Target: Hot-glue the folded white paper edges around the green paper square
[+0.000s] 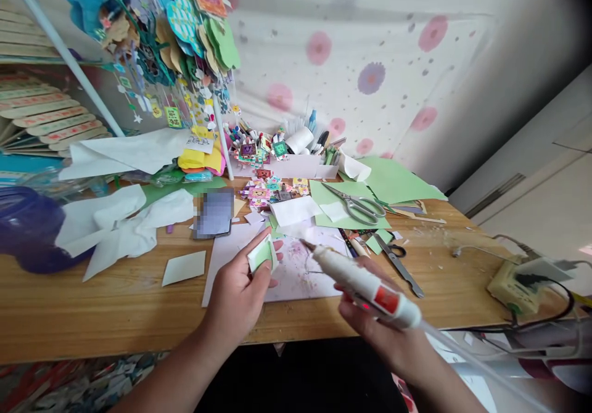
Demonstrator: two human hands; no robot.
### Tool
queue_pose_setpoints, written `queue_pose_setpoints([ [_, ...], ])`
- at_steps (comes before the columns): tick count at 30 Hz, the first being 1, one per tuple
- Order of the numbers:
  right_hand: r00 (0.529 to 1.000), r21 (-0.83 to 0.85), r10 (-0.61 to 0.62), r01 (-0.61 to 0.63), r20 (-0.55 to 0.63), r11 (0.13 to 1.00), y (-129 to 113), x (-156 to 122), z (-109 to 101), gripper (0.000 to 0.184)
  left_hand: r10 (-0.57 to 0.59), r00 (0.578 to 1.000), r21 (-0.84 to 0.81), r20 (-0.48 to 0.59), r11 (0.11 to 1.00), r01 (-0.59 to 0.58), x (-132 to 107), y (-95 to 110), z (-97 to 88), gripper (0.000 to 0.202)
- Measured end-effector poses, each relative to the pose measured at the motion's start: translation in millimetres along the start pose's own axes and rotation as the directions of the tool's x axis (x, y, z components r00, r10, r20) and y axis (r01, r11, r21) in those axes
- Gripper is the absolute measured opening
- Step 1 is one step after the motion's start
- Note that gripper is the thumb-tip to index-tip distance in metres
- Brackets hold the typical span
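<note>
My left hand pinches a small folded piece of green and white paper above a white sheet on the wooden table. My right hand is wrapped round a white hot glue gun with a red label. Its nozzle points left toward the paper piece and stops a short way from it. A glue stick trails from the back of the gun toward the lower right.
Large scissors lie on green paper, smaller black-handled scissors beside the white sheet. A power strip with cables sits at the right edge. Crumpled white paper, a phone, small paper crafts and hanging decorations fill the back.
</note>
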State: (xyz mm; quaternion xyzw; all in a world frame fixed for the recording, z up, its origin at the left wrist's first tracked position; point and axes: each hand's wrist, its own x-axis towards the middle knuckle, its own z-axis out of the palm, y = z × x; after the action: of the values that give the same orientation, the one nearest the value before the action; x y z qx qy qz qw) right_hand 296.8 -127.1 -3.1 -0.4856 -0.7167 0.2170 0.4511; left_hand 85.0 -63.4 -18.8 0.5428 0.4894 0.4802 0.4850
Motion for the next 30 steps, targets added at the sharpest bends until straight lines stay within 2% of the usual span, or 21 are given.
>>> queue_pose_setpoints([
  [3, 0.996, -0.044, -0.055, 0.059, 0.071, 0.997, -13.5, 10.9, 17.2, 0.006, 0.040, 0.999, 0.036, -0.037, 0.999, -0.039, -3.2, -0.2, 1.5, 0.062],
  [8, 0.985, -0.095, -0.099, 0.113, 0.139, 0.989, -16.5, 14.8, 31.6, 0.013, 0.122, 0.992, 0.070, -0.041, 0.990, -0.119, -5.3, -1.8, 1.0, 0.056],
  [10, 0.985, -0.115, -0.115, 0.131, 0.132, 0.985, -15.9, 13.2, 35.2, 0.014, 0.150, 0.988, 0.091, -0.035, 0.985, -0.146, -4.4, -3.9, 0.4, 0.053],
  [15, 0.993, -0.141, -0.052, 0.067, 0.108, 0.988, -14.2, 9.6, 37.2, 0.016, 0.173, 0.985, 0.160, -0.020, 0.973, -0.168, -2.5, -8.5, 0.5, 0.049],
  [21, 0.991, -0.167, -0.112, 0.123, 0.072, 0.978, -14.1, 11.6, 36.4, 0.018, 0.194, 0.981, 0.208, 0.017, 0.959, -0.193, -3.0, -6.5, 2.1, 0.045],
  [26, 0.989, -0.192, -0.111, 0.129, 0.098, 0.973, -16.5, 11.2, 35.7, 0.016, 0.160, 0.987, 0.248, 0.009, 0.956, -0.157, -4.0, -3.5, 0.0, 0.043],
  [30, 0.990, -0.207, -0.108, 0.126, 0.093, 0.970, -18.0, 10.9, 35.8, 0.016, 0.178, 0.984, 0.278, 0.016, 0.944, -0.176, -5.0, -2.6, -0.4, 0.042],
])
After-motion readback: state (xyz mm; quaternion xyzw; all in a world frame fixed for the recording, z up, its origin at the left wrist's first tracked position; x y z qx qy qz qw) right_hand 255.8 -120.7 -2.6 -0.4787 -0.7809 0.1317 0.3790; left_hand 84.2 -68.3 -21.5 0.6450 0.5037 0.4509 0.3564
